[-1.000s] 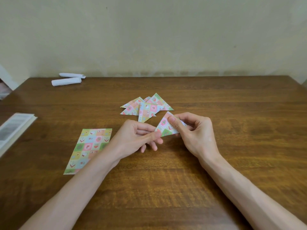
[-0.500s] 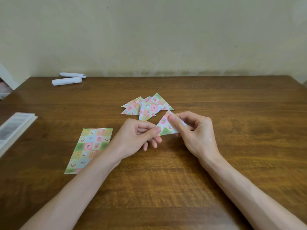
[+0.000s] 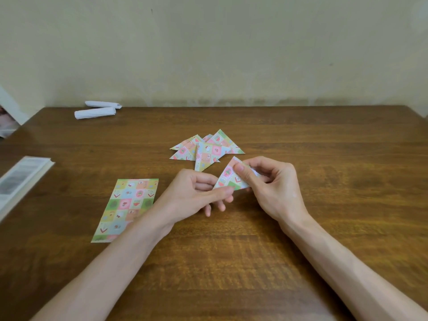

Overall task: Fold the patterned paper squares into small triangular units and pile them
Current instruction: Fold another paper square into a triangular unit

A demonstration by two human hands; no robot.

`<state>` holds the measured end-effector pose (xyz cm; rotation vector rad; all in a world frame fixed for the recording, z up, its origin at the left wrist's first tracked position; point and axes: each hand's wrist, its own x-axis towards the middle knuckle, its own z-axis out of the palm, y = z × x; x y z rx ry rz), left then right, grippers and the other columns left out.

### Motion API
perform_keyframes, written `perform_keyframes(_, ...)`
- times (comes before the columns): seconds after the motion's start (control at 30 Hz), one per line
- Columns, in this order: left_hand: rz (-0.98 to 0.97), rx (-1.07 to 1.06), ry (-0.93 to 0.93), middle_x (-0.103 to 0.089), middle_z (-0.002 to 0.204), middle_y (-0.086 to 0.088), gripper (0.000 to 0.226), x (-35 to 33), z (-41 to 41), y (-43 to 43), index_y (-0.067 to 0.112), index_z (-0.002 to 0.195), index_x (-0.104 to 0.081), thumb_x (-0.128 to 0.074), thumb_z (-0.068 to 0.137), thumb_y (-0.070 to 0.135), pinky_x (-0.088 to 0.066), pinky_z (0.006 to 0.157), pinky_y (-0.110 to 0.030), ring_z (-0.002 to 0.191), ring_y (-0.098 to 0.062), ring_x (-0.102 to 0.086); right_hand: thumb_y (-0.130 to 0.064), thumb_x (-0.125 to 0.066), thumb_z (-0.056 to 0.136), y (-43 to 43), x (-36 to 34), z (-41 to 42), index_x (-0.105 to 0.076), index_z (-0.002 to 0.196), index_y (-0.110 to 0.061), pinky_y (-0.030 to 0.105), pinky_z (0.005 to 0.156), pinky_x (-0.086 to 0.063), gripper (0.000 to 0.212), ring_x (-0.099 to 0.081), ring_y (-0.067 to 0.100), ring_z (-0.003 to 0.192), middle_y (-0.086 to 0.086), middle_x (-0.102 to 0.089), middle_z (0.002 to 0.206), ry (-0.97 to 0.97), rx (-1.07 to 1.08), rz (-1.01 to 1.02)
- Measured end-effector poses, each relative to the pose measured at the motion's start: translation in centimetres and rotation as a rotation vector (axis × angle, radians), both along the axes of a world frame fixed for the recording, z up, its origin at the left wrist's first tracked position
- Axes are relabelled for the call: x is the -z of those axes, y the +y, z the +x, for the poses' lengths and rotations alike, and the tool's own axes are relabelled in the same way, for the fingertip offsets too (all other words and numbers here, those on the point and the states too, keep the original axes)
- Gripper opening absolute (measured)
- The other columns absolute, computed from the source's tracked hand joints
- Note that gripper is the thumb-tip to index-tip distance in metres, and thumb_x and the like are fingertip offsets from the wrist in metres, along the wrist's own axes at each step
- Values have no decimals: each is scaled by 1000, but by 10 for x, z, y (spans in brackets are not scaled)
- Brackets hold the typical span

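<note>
The paper triangle point(image 3: 228, 178) is pinched by the left hand point(image 3: 192, 195) at its lower corner and by the right hand point(image 3: 273, 188) along its right side. Edges are best aligned before the crease is pressed sharp. The finished pile point(image 3: 206, 149) lies just beyond, an unfolded sheet point(image 3: 127, 207) leftward.
</note>
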<state>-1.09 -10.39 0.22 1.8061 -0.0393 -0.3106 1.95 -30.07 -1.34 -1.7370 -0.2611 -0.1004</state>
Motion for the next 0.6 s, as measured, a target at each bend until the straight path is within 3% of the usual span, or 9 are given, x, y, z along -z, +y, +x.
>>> perform_keyframes(0.07, -12, -15, 40, -80, 89, -6, 17, 0, 0, 0, 13, 92, -82, -79, 89, 30, -50, 57, -24, 74, -15, -71, -28, -76, 93, 0, 0, -1, -80, 89, -19, 50, 70, -57, 11, -71, 30, 69, -4, -78, 81, -14, -4, -22)
perform_keyframes(0.13, -17, -16, 77, -80, 89, -6, 18, -1, 1, 0, 12, 95, -82, -78, 91, 29, -50, 57, -22, 72, -13, -69, -27, -76, 93, 0, 0, -1, -80, 89, -19, 44, 64, -55, 10, -65, 18, 63, -4, -78, 79, -19, -4, -27)
perform_keyframes(0.23, 25, 4, 69, -79, 84, -4, 16, 0, 2, 1, 14, 94, -81, -75, 94, 29, -49, 62, -22, 62, -12, -60, -24, -76, 93, 1, 0, -2, -80, 89, -17, 36, 64, -54, 9, -65, 8, 65, -7, -78, 80, -20, -7, -19)
perform_keyframes(0.33, 46, 12, 31, -76, 79, -1, 16, 0, 0, 0, 12, 92, -79, -73, 96, 26, -49, 63, -23, 59, -12, -57, -25, -76, 93, 3, 0, -3, -80, 90, -18, 40, 67, -56, 9, -68, 11, 69, -7, -78, 82, -4, -6, -18)
perform_keyframes(0.47, -3, 2, 31, -77, 83, -6, 15, 0, -1, -4, 12, 96, -80, -75, 95, 26, -50, 58, -26, 70, -19, -66, -26, -76, 94, 3, -1, -4, -80, 90, -20, 42, 67, -56, 8, -70, 21, 67, -9, -78, 82, -11, -2, -33)
perform_keyframes(0.6, 6, 6, 21, -79, 83, -5, 18, -2, -2, -4, 13, 98, -81, -77, 92, 30, -50, 56, -23, 65, -13, -66, -27, -76, 93, 2, -2, -5, -80, 91, -19, 41, 70, -59, 9, -72, 12, 70, -9, -78, 84, 7, 0, -27)
